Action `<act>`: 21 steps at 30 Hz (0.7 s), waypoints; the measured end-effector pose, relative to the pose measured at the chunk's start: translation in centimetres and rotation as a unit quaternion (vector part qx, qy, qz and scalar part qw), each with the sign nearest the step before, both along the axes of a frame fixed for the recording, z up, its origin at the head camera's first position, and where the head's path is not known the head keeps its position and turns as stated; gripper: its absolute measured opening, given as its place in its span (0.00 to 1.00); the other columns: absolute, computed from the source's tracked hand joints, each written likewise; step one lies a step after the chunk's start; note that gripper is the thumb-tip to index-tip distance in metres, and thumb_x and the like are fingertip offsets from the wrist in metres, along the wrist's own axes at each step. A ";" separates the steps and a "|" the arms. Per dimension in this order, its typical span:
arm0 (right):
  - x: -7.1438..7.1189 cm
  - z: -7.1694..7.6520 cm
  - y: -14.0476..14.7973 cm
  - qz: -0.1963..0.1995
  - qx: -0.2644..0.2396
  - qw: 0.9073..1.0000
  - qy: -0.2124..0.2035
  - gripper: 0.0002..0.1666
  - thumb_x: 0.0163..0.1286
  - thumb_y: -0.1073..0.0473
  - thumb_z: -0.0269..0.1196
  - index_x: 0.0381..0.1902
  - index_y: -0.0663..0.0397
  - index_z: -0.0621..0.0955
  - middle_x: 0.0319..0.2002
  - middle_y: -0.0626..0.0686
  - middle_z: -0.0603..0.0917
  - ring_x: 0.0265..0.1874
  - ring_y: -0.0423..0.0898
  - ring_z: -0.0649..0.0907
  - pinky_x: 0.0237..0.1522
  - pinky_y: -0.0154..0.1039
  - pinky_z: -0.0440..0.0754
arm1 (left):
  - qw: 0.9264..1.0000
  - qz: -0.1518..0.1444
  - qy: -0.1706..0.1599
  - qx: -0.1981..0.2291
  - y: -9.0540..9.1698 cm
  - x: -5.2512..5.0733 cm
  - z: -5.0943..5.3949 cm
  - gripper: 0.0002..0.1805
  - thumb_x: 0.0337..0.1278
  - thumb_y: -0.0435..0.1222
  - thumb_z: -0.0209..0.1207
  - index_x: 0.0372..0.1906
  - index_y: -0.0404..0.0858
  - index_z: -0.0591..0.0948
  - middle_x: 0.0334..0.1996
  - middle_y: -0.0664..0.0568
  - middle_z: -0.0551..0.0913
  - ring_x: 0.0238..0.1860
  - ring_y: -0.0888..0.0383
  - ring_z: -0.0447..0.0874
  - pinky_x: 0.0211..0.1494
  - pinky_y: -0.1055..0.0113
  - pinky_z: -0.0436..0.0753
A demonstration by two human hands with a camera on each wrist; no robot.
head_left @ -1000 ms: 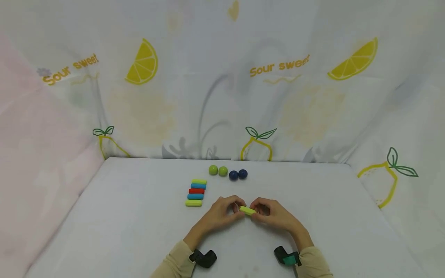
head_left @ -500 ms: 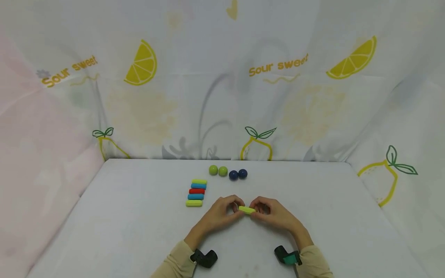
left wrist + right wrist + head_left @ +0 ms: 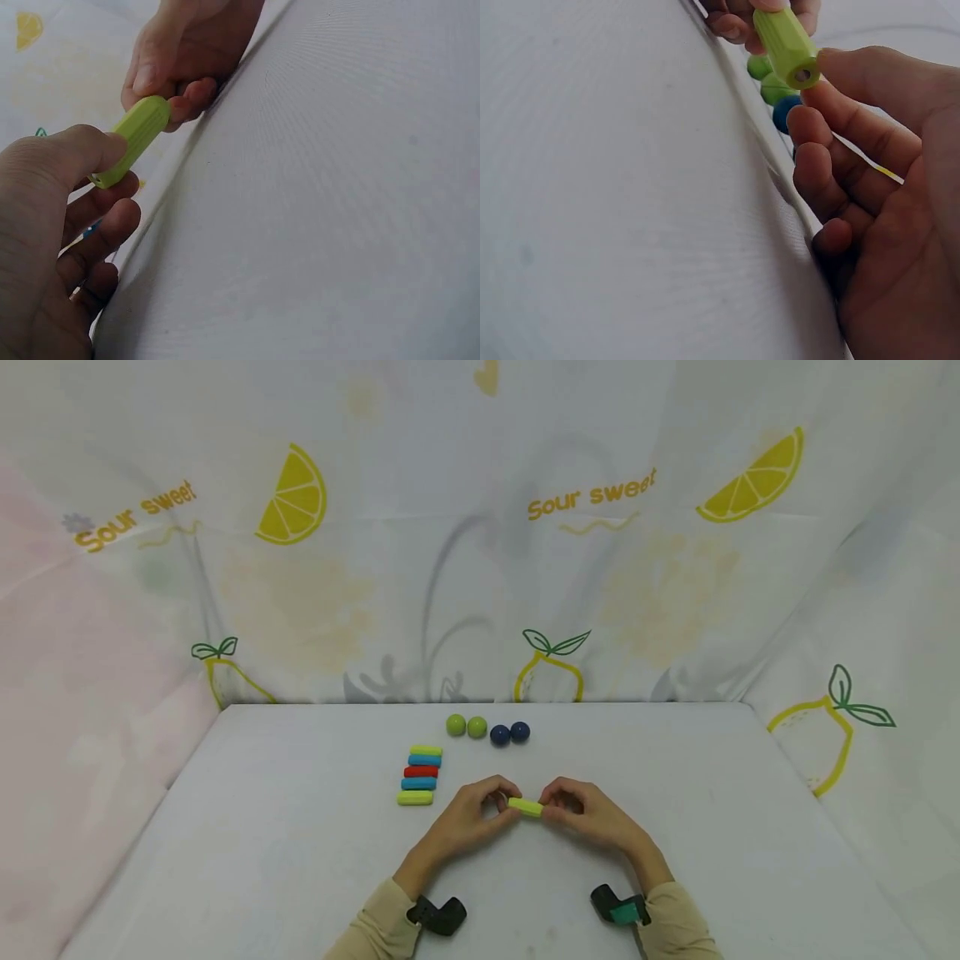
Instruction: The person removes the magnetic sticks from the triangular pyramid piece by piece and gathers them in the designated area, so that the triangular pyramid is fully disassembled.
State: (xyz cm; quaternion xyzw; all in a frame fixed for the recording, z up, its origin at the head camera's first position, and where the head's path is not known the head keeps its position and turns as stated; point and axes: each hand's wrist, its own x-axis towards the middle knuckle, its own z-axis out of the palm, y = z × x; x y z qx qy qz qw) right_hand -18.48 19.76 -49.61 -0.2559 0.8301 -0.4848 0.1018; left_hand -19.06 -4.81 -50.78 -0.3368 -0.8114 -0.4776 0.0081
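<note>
A short yellow-green magnetic building stick (image 3: 526,807) is held level just over the white table, between both hands. My left hand (image 3: 468,817) pinches its left end between thumb and fingers. At the other end, the thumb and index fingertips of my right hand (image 3: 592,817) touch the stick's tip. A round silver inset shows in that end of the stick (image 3: 786,45) in the right wrist view. My left thumb (image 3: 94,150) lies along the stick's side in the left wrist view, the other fingers curled below.
Left of the hands lies a column of sticks: yellow-green (image 3: 426,750), blue (image 3: 424,761), red (image 3: 421,772), blue (image 3: 418,783) and yellow-green (image 3: 415,797). Behind are two green balls (image 3: 456,724) and two dark blue balls (image 3: 500,735). A printed curtain (image 3: 420,568) hangs past the table's back edge.
The stick and left hand have shifted slightly left, and more of the stick's right end shows beside the right fingertips. The head view has also shifted a little; the other sticks and balls stay put.
</note>
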 end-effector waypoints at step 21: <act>0.1 0.4 0.3 -0.017 -0.042 0.999 -0.018 0.03 0.68 0.60 0.59 0.35 0.54 0.78 0.29 0.49 0.76 0.27 0.34 0.72 0.30 0.29 0.71 | 0.999 0.045 0.006 -0.022 -3.1 0.3 1.3 0.12 0.56 0.37 0.64 0.45 0.48 0.78 0.38 0.62 0.81 0.36 0.68 0.77 0.42 0.71 0.77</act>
